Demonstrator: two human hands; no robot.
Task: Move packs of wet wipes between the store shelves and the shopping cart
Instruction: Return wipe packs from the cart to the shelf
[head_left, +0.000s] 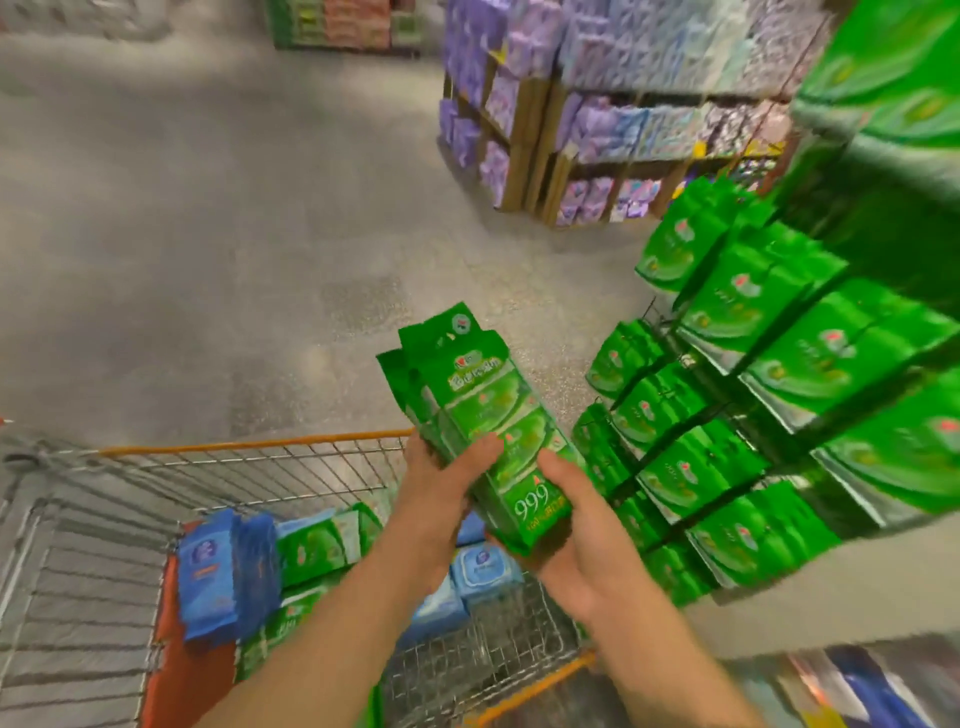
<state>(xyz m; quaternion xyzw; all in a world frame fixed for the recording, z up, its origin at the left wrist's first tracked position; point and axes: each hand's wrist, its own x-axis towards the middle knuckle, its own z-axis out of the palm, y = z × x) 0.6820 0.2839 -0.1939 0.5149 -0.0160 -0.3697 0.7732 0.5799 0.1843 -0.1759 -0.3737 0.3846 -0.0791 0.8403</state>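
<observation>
A long green pack of wet wipes (483, 415) is held in both hands above the right side of the shopping cart (249, 452). My left hand (441, 483) grips its left edge and my right hand (576, 525) cups its near end from below. The pack points away from me toward the floor. Inside the cart lie blue packs (223, 577) and green packs (311, 551). On my right, shelves (769, 415) hold rows of the same green packs.
Grey concrete floor spreads ahead and to the left. A cardboard display with purple and blue packs (597, 130) stands at the back right. More stacked goods (332, 23) sit at the far end. The cart's orange rim runs just under my hands.
</observation>
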